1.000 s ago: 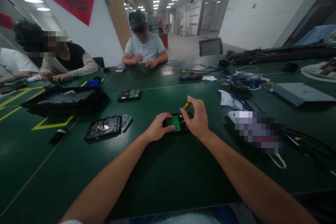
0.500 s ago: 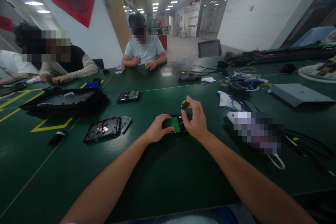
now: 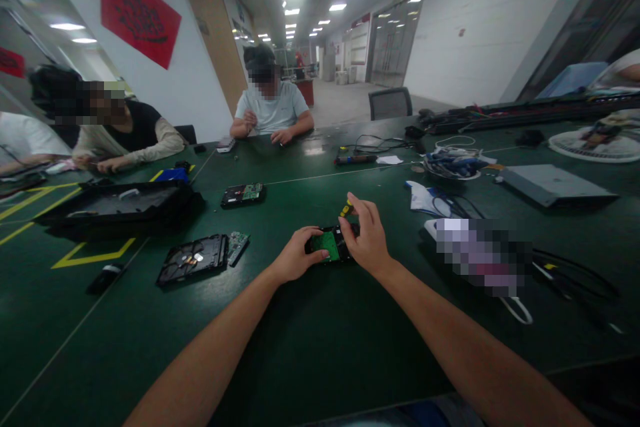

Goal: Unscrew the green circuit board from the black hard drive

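Drive (image 3: 327, 245): lay on table (image 3: 300, 347), long axis left-to-right between the hands. Left hand (image 3: 299, 255): clasped its left end. Right hand (image 3: 366, 235): pinched tool (image 3: 346, 209) near its right end, tip hidden.

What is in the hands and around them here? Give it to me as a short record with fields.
Left hand: holds the green-boarded device, thumb on top
Right hand: pinches a yellow-and-black handle; its lower end is hidden
Surface: green table
To the left: black drive, small circuit board beside it
To the right: grey box
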{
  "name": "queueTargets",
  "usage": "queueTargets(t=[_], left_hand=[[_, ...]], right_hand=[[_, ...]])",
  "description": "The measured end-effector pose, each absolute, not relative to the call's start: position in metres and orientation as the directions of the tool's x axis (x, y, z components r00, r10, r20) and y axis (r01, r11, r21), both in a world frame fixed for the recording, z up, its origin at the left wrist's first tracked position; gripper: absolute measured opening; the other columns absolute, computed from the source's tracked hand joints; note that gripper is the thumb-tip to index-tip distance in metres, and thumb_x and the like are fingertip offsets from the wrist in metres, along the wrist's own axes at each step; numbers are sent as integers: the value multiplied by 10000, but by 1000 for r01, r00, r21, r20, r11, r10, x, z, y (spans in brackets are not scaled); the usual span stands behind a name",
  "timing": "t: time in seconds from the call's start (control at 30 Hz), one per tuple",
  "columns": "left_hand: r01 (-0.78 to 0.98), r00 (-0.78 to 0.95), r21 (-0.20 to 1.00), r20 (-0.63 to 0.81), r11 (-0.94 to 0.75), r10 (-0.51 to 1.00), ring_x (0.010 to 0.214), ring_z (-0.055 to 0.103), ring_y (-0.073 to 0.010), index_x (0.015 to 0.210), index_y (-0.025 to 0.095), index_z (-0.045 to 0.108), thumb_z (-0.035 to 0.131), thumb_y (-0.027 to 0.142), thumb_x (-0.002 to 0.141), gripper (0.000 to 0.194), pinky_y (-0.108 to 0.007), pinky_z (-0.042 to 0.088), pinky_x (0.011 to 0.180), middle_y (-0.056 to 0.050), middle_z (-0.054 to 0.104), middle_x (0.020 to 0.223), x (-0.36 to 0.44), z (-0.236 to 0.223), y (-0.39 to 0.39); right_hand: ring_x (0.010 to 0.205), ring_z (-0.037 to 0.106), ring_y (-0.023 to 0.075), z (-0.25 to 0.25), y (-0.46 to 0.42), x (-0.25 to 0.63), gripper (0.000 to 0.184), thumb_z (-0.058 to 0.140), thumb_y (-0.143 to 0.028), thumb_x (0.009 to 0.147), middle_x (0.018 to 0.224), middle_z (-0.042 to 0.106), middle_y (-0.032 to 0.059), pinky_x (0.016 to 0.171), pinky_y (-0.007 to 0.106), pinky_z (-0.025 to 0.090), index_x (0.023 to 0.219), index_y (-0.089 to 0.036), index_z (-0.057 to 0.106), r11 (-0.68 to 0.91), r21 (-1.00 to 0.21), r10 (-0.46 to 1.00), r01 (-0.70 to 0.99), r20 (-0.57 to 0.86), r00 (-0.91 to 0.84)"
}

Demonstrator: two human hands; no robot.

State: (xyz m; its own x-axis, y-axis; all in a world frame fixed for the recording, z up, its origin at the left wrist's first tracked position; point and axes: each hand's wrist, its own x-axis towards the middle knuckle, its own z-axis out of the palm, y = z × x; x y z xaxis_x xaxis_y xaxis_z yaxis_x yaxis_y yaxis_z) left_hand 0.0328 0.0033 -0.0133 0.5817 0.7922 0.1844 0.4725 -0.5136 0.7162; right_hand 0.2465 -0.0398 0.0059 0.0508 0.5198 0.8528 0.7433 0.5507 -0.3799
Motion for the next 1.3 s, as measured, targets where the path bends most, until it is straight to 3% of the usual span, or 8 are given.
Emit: queueTargets(t=[0.1, 0.27, 0.73, 0.93, 1.1, 1.3], left_hand=[[469, 583, 718, 187, -515, 791, 1393, 515, -301, 1304, 200, 611, 781, 326, 854, 496, -520, 385, 1203, -151, 556, 1474, 33, -13, 3], [458, 583, 716, 205, -526, 786, 1377, 529, -304, 1299, 222, 618, 777, 327, 855, 484, -543, 394, 1189, -135, 575, 1457, 33, -12, 3], [462, 588, 708, 206, -534, 782, 1379, 525, -306, 1285, 208, 627, 779, 341, 853, 477, -532, 391, 1193, -149, 575, 1452, 33, -12, 3], [459, 586, 713, 206, -530, 784, 1374, 526, -305, 1286, 222, 622, 776, 347, 849, 480, -539, 395, 1186, -136, 579, 1449, 33, -11, 2], [458, 592, 714, 199, -530, 781, 1380, 516, -298, 1291, 194, 613, 768, 349, 863, 481, -518, 394, 1192, -150, 559, 1465, 33, -12, 2], [463, 594, 712, 192, -528, 781, 1384, 514, -295, 1290, 204, 615, 774, 329, 861, 474, -512, 394, 1194, -138, 562, 1461, 33, -11, 1]], right_hand=[[990, 614, 229, 6, -40, 247, 573, 583, -273, 986, 1143, 553, 89, 880, 455, 608, 1526, -305, 391, 547, -378, 516, 747, 855, 55], [1071, 605, 243, 6, -40, 246, 620, 514, -235, 1003, 1219, 555, 117, 927, 468, 594, 1583, -287, 304, 553, -383, 532, 740, 846, 41], [1023, 613, 238, 5, -40, 247, 584, 569, -280, 991, 1190, 567, 107, 901, 469, 605, 1539, -286, 369, 547, -385, 519, 744, 853, 60], [1006, 624, 233, 4, -40, 246, 623, 511, -242, 1000, 1220, 566, 123, 908, 475, 609, 1583, -275, 293, 539, -399, 543, 742, 838, 56], [1015, 617, 240, 6, -41, 247, 590, 560, -267, 994, 1187, 572, 110, 887, 469, 613, 1552, -284, 370, 562, -372, 511, 739, 858, 44], [1013, 627, 230, 5, -40, 247, 594, 509, -242, 1013, 1228, 575, 118, 907, 466, 605, 1574, -286, 319, 555, -384, 519, 738, 853, 53]])
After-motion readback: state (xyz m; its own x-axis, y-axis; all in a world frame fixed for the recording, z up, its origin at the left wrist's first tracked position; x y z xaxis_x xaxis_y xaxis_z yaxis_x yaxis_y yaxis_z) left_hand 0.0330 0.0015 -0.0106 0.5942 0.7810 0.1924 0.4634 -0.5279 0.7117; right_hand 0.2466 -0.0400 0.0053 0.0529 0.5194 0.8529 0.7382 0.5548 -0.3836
